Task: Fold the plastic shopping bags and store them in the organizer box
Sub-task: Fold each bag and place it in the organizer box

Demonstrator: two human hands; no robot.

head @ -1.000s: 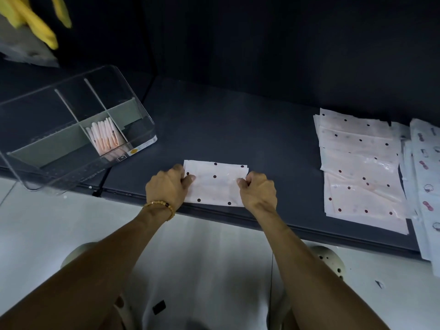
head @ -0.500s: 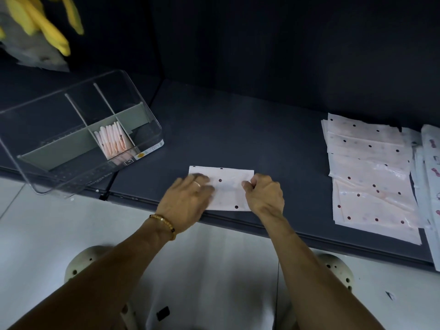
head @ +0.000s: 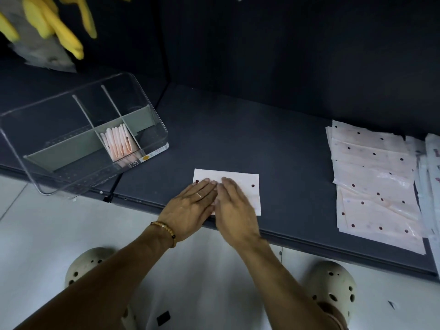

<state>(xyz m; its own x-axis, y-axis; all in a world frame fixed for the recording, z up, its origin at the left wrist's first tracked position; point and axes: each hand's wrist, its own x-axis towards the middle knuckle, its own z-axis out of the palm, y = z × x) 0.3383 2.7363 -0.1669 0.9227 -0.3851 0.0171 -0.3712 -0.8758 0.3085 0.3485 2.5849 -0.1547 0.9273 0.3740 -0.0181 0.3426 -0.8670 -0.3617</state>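
We have the folded bag (head: 240, 186) lying flat close to the near edge of the desk (head: 238, 144), about midway along it, where both arms reach it without stretching. Our left hand (head: 190, 208) lies on its left half with the fingers straight and together, palm down, and our right hand (head: 234, 210) lies just beside it in the same flat pose, a little blurred, covering the middle of the bag; neither hand grips anything. We judge this flat pressing serves to squeeze out air and set the crease, since thin plastic tends to spring open. The organizer box (head: 152, 120) sits at the left end of the desk, tilted so its open side faces us, which should make slotting a bag in easier. One of its middle compartments holds stored bags (head: 116, 144) standing on edge, side by side; the other compartments look unfilled. The unfolded bags (head: 373, 177) wait in an overlapping stack at the right end, well apart from the working spot. More folds probably remain before this bag matches those.
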